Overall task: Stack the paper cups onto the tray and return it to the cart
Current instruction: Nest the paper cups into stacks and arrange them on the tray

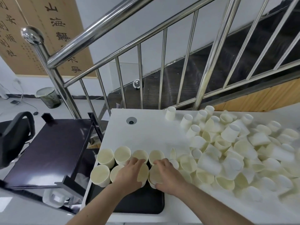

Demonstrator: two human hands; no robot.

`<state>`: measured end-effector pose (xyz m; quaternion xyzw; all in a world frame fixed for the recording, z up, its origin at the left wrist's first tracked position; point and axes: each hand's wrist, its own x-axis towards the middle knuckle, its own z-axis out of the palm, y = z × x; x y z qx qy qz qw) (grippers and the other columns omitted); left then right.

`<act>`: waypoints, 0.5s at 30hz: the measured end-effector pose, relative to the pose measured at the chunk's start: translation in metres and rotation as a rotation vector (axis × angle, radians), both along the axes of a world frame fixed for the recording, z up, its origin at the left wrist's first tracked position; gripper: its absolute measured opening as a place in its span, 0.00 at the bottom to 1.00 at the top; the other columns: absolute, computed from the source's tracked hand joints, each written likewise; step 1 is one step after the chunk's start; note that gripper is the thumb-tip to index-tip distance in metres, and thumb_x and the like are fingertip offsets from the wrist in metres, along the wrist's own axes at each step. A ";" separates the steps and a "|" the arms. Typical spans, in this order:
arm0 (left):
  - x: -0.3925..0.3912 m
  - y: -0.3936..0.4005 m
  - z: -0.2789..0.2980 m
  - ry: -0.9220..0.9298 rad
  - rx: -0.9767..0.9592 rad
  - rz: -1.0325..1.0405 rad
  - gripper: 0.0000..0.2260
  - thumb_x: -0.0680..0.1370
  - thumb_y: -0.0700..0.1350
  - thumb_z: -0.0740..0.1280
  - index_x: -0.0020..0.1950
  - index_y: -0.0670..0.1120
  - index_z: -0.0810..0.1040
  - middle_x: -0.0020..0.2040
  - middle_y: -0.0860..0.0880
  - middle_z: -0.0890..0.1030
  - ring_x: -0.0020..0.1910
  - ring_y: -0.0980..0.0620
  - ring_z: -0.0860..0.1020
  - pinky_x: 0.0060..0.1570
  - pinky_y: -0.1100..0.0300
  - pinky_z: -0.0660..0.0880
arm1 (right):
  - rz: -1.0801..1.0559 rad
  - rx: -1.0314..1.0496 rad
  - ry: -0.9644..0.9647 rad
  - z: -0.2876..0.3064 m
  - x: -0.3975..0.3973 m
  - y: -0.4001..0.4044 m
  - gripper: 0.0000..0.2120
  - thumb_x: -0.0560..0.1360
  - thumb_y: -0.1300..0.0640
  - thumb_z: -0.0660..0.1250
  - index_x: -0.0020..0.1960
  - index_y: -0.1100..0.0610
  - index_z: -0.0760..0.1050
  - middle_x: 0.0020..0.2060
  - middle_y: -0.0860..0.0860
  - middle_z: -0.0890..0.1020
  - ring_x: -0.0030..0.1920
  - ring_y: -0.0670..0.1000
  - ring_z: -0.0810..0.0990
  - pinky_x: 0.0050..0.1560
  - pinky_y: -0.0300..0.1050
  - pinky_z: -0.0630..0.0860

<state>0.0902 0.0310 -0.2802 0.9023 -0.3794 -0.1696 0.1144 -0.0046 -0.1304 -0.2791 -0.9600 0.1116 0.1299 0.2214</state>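
A black tray (139, 203) lies at the near left of the white table (146, 127). Several cream paper cups stand upright on it in two rows, such as the far-left back cup (105, 157) and the front-left cup (100, 175). My left hand (129, 173) grips a cup (143, 172) in the front row. My right hand (167, 175) grips the neighbouring cup (155, 176) at the tray's right side. A large loose pile of paper cups (235, 151) covers the table's right half.
A dark cart (52, 150) with a flat top shelf stands left of the table. A black chair (14, 135) is at the far left. A steel stair railing (138, 75) rises behind the table. A bin (48, 97) sits on the floor beyond.
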 end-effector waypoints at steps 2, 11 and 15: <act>0.000 0.000 -0.002 0.007 -0.002 -0.011 0.34 0.71 0.50 0.69 0.75 0.53 0.58 0.69 0.53 0.63 0.69 0.51 0.63 0.53 0.59 0.73 | 0.006 -0.008 0.005 -0.003 0.000 0.001 0.36 0.70 0.53 0.71 0.74 0.50 0.57 0.67 0.50 0.61 0.66 0.53 0.67 0.59 0.47 0.74; 0.004 0.000 -0.008 0.007 0.023 0.011 0.29 0.72 0.48 0.70 0.71 0.56 0.65 0.68 0.56 0.66 0.68 0.53 0.65 0.51 0.59 0.74 | 0.035 -0.055 0.037 -0.008 0.005 -0.002 0.33 0.72 0.53 0.71 0.73 0.53 0.61 0.67 0.51 0.64 0.68 0.52 0.65 0.60 0.48 0.73; 0.004 -0.003 -0.010 0.017 0.028 0.031 0.29 0.72 0.47 0.71 0.71 0.55 0.66 0.67 0.55 0.68 0.67 0.53 0.67 0.53 0.58 0.74 | 0.038 -0.052 0.042 -0.010 0.007 -0.003 0.34 0.71 0.53 0.72 0.73 0.53 0.62 0.66 0.50 0.66 0.68 0.52 0.66 0.61 0.49 0.73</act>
